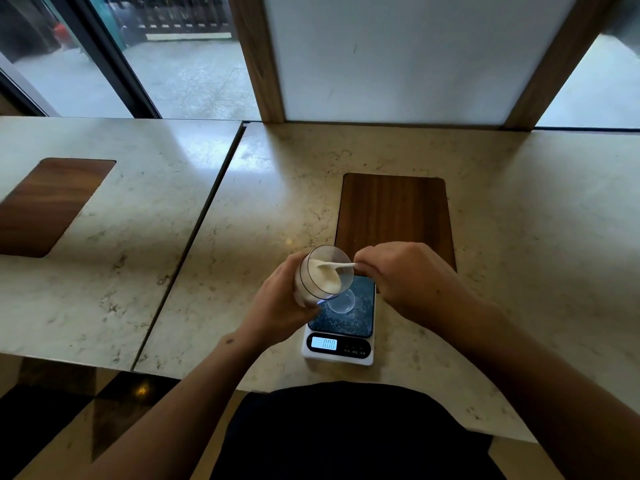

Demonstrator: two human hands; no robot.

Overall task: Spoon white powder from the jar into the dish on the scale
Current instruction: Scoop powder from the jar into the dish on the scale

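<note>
My left hand (281,299) grips a clear jar (320,275) tilted towards me, with white powder (327,276) inside. Pinched in my right hand (405,277) is a white spoon (341,266), whose bowl is down in the powder inside the jar mouth. Just below the jar, a small clear dish (343,302) rests on the dark platform of a white digital scale (339,348). The scale's lit display reads 0.00. The jar hides the far left part of the scale platform.
The scale stands near the front edge of a beige marble counter (502,237). A dark wooden inset (394,216) lies just behind the hands, another inset (48,202) on the left slab. A seam (194,244) divides the two slabs. Windows rise behind.
</note>
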